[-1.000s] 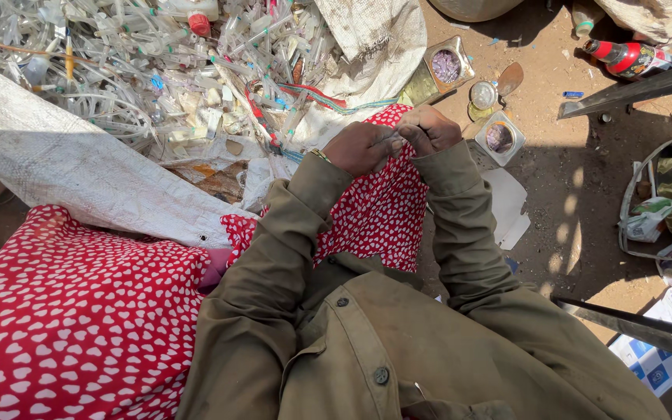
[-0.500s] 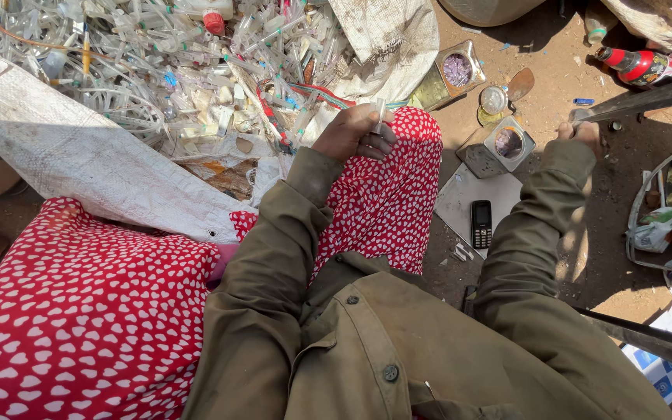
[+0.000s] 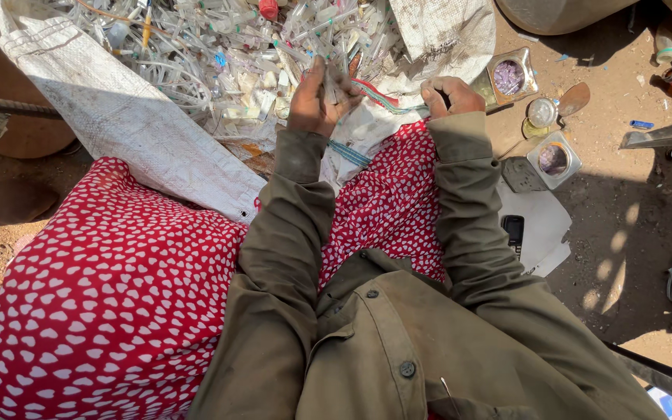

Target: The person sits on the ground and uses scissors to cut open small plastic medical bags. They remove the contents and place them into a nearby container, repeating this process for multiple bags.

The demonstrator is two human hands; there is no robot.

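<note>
Tins (image 3: 512, 76) hold scraps — hands (image 3: 316, 97) grip tubing (image 3: 367, 93).

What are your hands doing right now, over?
Left hand gripping a clear plastic piece at the scrap pile. Right hand closed beside it, contents hidden. Red cloth across lap below.

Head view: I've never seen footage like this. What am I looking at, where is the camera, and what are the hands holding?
There is no machine here. The single picture comes from a camera worn on a person's head, looking down past their olive jacket and red heart-print cloth. The two bare hands reach forward over a pile of clear plastic tubes lying on a white woven sack. The left hand grips a small greyish piece above the pile; what it is I cannot tell. The right hand is closed on something small too. On the dirt to the right lie small tins and a dark phone on white paper.
</note>
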